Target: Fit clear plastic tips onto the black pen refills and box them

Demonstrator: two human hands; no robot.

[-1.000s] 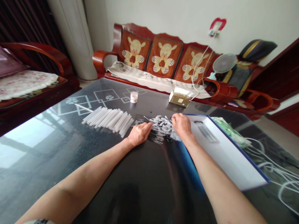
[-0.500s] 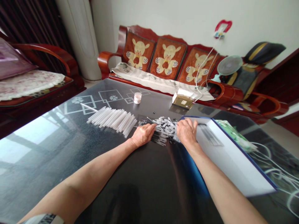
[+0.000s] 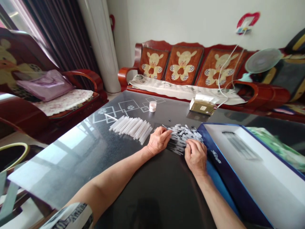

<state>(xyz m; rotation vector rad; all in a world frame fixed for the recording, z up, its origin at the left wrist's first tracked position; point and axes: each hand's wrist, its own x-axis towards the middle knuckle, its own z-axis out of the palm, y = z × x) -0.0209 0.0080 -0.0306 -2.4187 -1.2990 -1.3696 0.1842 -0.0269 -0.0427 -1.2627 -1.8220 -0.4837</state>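
My left hand is closed in a pinch at the left edge of a loose pile of small white and grey pen parts. A thin stick, like a pen refill, sticks out by its fingertips. My right hand has its fingers curled together at the pile's near right side; what they pinch, if anything, is hidden. Dark slender refills lie between the hands. Left of my left hand, a row of whitish translucent pen barrels lies side by side on the dark table.
A blue-edged white box stands to the right, with several slim dark pieces inside. Behind it lies a green-and-white package. Farther back are a small round tub and a tissue box.
My right hand has moved from beside the box's near corner to the pile's near edge. My left hand remains pinched at the pile's left edge. The view has swung left.
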